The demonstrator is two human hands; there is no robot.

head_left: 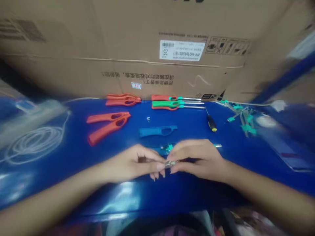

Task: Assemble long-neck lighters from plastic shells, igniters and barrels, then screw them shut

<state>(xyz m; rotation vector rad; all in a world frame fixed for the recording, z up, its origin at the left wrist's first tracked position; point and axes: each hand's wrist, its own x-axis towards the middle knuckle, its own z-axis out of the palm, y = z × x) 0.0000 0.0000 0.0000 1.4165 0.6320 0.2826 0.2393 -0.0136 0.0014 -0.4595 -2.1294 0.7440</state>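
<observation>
My left hand (137,164) and my right hand (199,159) meet over the blue table (73,154), both pinching a small silvery metal part (170,163) between their fingertips. Just behind the hands lies a blue lighter half-shell with a teal piece and a metal tube (164,149), partly hidden by my fingers. A separate blue handle shell (157,131) rests a little farther back.
Orange handle shells (108,126) lie at the left, with more orange shells (123,99) behind. Assembled orange and green lighters (176,102) line the cardboard box (157,49). A screwdriver (211,122), teal parts (242,119) and a coiled white cord (31,144) also lie there.
</observation>
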